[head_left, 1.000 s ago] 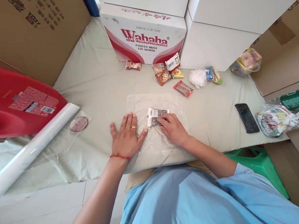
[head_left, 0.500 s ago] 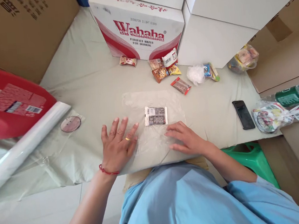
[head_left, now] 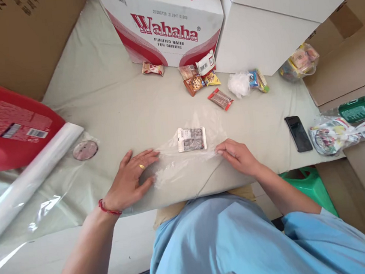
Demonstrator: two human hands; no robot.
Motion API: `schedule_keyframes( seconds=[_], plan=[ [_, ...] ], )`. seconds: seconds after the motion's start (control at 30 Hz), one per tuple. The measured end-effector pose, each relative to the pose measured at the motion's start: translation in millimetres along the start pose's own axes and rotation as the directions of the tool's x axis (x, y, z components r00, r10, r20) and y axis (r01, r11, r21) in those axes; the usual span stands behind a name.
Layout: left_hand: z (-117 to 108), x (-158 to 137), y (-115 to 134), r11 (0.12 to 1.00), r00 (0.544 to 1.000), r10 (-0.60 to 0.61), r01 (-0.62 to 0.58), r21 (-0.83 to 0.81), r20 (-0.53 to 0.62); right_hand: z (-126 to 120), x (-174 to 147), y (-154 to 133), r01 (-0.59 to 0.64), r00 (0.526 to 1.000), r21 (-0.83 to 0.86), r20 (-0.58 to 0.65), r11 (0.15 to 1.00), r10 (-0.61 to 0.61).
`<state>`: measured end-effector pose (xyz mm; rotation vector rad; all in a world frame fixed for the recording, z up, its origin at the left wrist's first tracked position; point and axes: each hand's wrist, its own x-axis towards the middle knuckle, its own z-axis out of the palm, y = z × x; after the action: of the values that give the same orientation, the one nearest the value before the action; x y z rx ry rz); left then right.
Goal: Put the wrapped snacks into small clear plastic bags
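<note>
A small flat snack packet, with a dark printed panel and pale ends, lies on a sheet of clear plastic film spread over the covered table. My right hand pinches the film's near right part between thumb and fingertips, and the film is lifted into creases there. At the film's left edge rests my left hand, its fingers stretched out and its thumb apart. The packet sits between my two hands, touched by neither.
A film roll lies by a red jug at left, near a round pinkish disc. Several wrapped snacks lie before the Wahaba-style water carton. A phone and a green-labelled bottle are at right.
My right hand has moved right and closed on the film. My left hand has shifted left and turned. The film's near part has been drawn up into creases toward the packet.
</note>
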<state>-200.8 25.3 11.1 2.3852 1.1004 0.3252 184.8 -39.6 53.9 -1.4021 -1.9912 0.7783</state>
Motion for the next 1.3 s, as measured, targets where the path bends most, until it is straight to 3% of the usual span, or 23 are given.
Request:
schedule_keyframes(
  seconds=[0.17,0.33,0.43,0.5,0.6,0.67,0.77,0.9,1.0,1.13,1.3],
  plan=[
    [2,25,15,0.990,0.987,-0.098,0.110,0.090,-0.126,-15,47,13,-0.212,0.976,0.137,-0.019,0.968,0.216],
    [-1,56,21,0.951,0.942,-0.264,0.291,0.110,-0.205,-10,75,30,-0.317,0.944,0.228,-0.016,0.921,0.329],
    [-1,68,18,0.914,0.897,-0.382,0.402,0.051,-0.222,-8,77,36,-0.357,0.932,0.178,-0.004,0.917,0.364],
    [-1,74,16,0.895,0.873,-0.430,0.446,0.020,-0.232,-11,78,40,-0.357,0.934,0.053,0.021,0.933,0.356],
    [0,79,14,0.872,0.840,-0.476,0.490,-0.016,-0.260,-21,87,46,-0.256,0.966,-0.217,-0.018,0.942,0.258],
    [1,82,13,0.859,0.822,-0.498,0.511,-0.030,-0.277,-28,100,49,-0.144,0.989,-0.368,-0.080,0.918,0.123],
    [1,84,13,0.841,0.797,-0.528,0.539,-0.046,-0.293,-30,127,48,0.081,0.996,-0.494,0.007,0.866,-0.089],
    [2,83,13,0.835,0.787,-0.537,0.548,-0.057,-0.303,-14,162,41,0.348,0.923,-0.409,0.305,0.843,-0.233],
    [4,82,13,0.851,0.799,-0.511,0.523,-0.051,-0.318,-3,186,37,0.418,0.877,-0.265,0.368,0.869,-0.310],
    [6,81,13,0.863,0.806,-0.486,0.503,-0.042,-0.338,0,215,41,0.315,0.889,-0.103,0.380,0.943,-0.256],
    [9,81,9,0.865,0.798,-0.492,0.492,-0.097,-0.347,-2,234,50,-0.014,0.912,-0.168,0.401,0.986,0.081]
  ],
)
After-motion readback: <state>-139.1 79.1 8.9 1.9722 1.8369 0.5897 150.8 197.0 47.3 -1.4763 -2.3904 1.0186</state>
